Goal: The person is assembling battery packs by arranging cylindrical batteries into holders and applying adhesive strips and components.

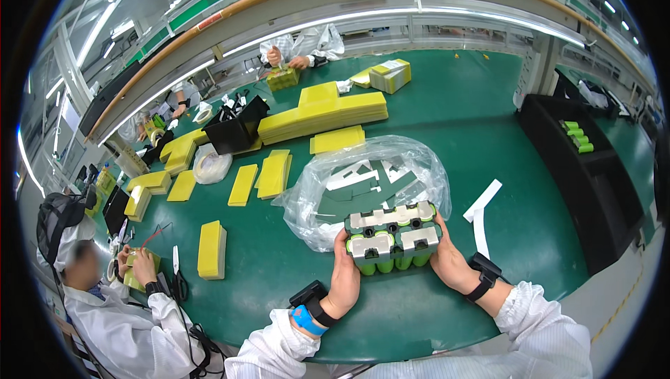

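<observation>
A battery pack [392,234] of green cylindrical cells, with metal strips across its black top holders, is held between my two hands above the green table. My left hand [343,283] closes on its left end, and my right hand [450,260] grips the right end. The undersides of the cells show along the near side; my fingertips are partly hidden behind the pack. Just beyond it lies a clear plastic bag [296,201] with white and dark green cut pieces in it.
White strips [480,215] lie right of the bag. Yellow sheets [328,117] are stacked beyond it, beside a black bin [237,128]. A black rack [579,183] with green cells stands at right. At left a co-worker [125,316] handles a yellow pack near scissors [179,278]; others work farther back.
</observation>
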Demonstrator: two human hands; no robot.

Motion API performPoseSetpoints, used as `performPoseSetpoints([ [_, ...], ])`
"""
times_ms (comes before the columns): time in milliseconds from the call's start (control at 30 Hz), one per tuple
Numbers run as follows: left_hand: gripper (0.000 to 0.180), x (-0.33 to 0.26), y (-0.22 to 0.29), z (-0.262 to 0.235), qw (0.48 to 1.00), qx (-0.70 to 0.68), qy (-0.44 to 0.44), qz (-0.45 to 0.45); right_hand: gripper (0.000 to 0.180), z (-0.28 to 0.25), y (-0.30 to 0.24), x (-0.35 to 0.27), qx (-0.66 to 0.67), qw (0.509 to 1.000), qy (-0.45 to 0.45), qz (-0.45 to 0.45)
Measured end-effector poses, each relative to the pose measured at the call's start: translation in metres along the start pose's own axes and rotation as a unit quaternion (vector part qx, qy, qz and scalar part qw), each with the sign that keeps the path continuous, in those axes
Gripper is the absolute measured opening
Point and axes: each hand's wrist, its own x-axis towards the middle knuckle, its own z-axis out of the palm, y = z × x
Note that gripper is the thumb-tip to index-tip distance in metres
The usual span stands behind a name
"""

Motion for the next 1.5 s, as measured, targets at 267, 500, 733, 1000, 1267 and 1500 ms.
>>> performPoseSetpoints([
  [267,0.050,0.000,0.006,-0.001,0.999,0.024,0.043,-0.007,0.058,0.006,-0.016,0.003,0.022,0.998,0.050,0.014],
  [500,0.080,0.011,0.030,-0.010,0.994,0.104,-0.010,0.024,0.085,0.003,-0.037,0.012,-0.103,0.993,0.019,-0.057],
  [733,0.099,0.028,0.044,0.005,0.986,0.142,-0.083,-0.005,0.105,0.011,-0.048,0.024,-0.061,0.998,0.007,0.018],
  [1000,0.086,0.031,0.048,0.005,0.988,0.119,-0.060,-0.075,0.090,0.009,-0.045,0.030,-0.003,0.999,0.010,0.035],
  [1267,0.088,0.025,0.039,0.000,0.990,0.123,-0.054,-0.051,0.087,0.014,-0.038,0.020,-0.079,0.995,0.049,-0.038],
  [1500,0.091,0.017,0.034,-0.007,0.988,0.140,-0.041,-0.048,0.088,0.030,-0.048,-0.030,-0.316,0.929,0.040,-0.187],
])
